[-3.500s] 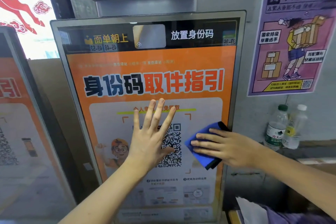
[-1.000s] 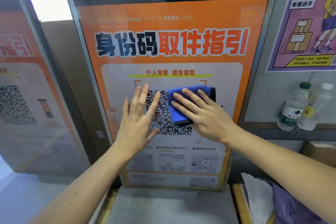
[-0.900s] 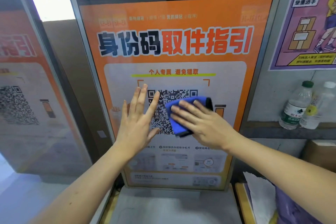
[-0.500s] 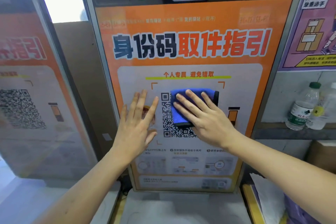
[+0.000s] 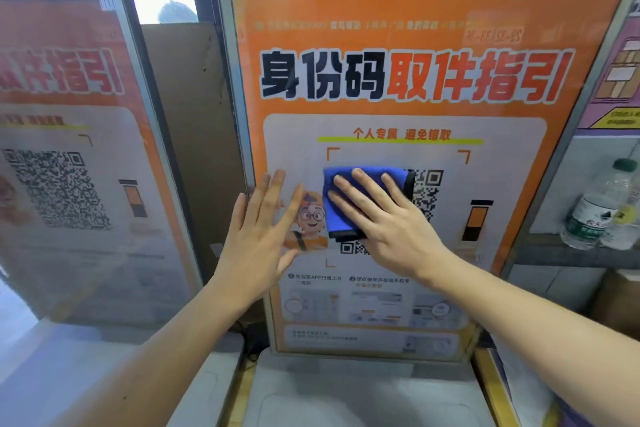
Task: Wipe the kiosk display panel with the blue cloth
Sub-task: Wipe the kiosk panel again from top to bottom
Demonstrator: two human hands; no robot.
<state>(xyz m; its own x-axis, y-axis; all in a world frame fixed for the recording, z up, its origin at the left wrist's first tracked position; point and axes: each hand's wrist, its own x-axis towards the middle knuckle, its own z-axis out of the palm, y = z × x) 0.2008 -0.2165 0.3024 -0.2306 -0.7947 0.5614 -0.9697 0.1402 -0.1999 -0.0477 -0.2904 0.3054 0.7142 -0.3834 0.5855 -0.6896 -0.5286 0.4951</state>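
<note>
The kiosk display panel (image 5: 408, 45) stands upright in front of me, orange with large characters and a QR code in a white box. A folded blue cloth (image 5: 341, 215) with a dark edge lies flat on the QR code's left part. My right hand (image 5: 388, 218) presses it against the screen with straight, spread fingers. My left hand (image 5: 259, 236) rests flat on the panel's left edge, fingers straight, beside a cartoon figure. Most of the QR code is hidden by the cloth and hand.
A second kiosk panel (image 5: 69, 166) stands at an angle on the left. Two plastic water bottles (image 5: 595, 211) sit on a ledge at the right, under a purple poster (image 5: 620, 80). A grey scanning tray (image 5: 360, 392) lies below the panel.
My right hand has slid the cloth leftward across the QR code. My left hand has shifted left to the panel's edge. The view has moved closer and to the left.
</note>
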